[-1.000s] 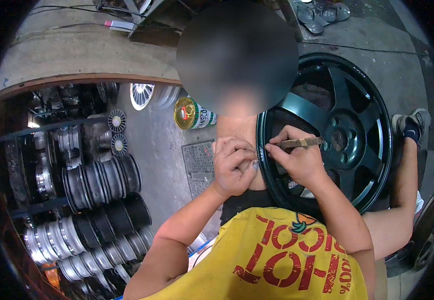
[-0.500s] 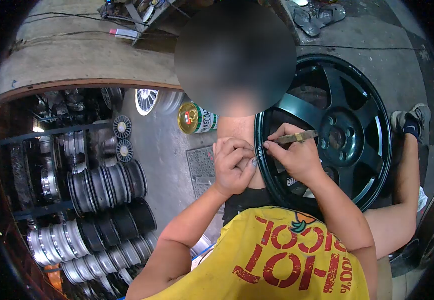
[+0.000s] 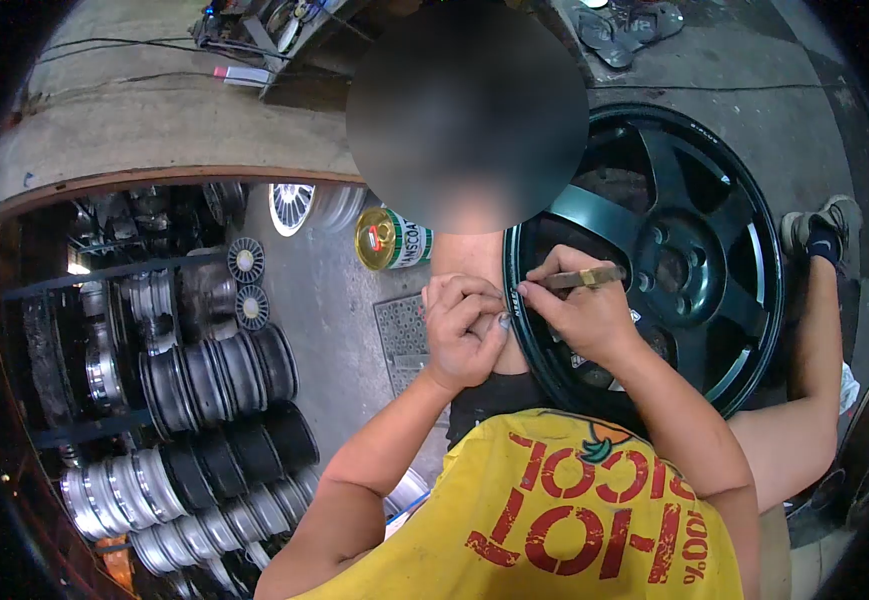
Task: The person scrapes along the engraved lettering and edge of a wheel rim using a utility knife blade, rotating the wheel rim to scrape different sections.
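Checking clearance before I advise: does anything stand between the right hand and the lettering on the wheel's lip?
Nothing visible does. The right hand, holding a slim tool, has its fingertips close by the white lettering. The left hand is beside the alloy wheel, not between.

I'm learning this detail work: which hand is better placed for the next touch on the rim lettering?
Probably the right hand: it holds the slim tool, close to the lettering. The left hand shows no tool.
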The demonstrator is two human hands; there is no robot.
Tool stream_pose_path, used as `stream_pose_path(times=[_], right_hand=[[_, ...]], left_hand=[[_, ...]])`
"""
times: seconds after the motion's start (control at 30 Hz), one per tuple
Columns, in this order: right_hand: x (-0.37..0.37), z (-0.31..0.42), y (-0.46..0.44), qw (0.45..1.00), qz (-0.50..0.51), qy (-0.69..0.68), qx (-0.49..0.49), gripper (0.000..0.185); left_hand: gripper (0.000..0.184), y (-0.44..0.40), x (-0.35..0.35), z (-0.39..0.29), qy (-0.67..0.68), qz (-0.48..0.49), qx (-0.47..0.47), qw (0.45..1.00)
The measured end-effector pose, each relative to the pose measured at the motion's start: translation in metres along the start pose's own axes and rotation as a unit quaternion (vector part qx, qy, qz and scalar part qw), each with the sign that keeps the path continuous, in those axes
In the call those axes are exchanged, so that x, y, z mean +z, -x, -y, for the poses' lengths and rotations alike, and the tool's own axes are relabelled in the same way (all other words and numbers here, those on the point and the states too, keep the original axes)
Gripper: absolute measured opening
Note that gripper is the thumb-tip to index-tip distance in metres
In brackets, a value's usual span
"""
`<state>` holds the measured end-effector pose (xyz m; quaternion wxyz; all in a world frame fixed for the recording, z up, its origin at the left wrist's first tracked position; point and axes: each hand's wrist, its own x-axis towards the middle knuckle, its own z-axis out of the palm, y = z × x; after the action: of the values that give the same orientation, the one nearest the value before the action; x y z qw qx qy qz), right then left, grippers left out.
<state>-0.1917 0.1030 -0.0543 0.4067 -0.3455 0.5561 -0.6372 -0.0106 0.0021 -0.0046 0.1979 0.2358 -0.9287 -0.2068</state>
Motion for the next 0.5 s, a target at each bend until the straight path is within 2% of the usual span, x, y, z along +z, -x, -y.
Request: stream_pose_path(times=[0.03,0.1,0.13,0.2,0.27,0.33,0.37,0.43,0.5], right_hand=[[0.0,0.0,0.0,1.0,-0.002,-0.001,-0.001,0.016],[0.0,-0.001,-0.002,0.983,-0.096,-0.137,0.069,0.015],[-0.001,-0.003,-0.002,0.983,-0.098,-0.139,0.068,0.015],[-0.004,-0.01,-0.002,0.951,-0.118,-0.277,0.068,0.017],[-0.008,-0.016,-0.002,0.946,-0.106,-0.299,0.059,0.018],[-0.012,-0.017,-0.003,0.933,-0.102,-0.342,0.056,0.018],[-0.012,-0.017,-0.003,0.931,-0.106,-0.344,0.055,0.018],[-0.01,-0.015,-0.004,0.94,-0.101,-0.321,0.06,0.021],[-0.009,-0.015,-0.005,0.934,-0.104,-0.337,0.056,0.023]], left_hand=[[0.013,0.0,0.0,0.001,0.001,-0.004,-0.001,1.0],[0.014,0.002,-0.002,0.002,-0.005,0.002,0.003,1.0],[0.015,0.003,-0.003,0.002,-0.011,0.008,0.004,1.0],[0.021,0.004,-0.008,0.002,-0.013,0.02,0.008,1.0],[0.027,0.003,-0.013,-0.002,-0.016,0.032,0.013,0.999],[0.044,-0.004,-0.02,-0.016,-0.081,0.086,0.013,0.993],[0.044,-0.009,-0.023,-0.023,-0.082,0.09,0.016,0.992],[0.053,-0.021,-0.028,-0.036,-0.228,0.159,0.024,0.96],[0.055,-0.029,-0.033,-0.043,-0.276,0.189,0.041,0.942]])
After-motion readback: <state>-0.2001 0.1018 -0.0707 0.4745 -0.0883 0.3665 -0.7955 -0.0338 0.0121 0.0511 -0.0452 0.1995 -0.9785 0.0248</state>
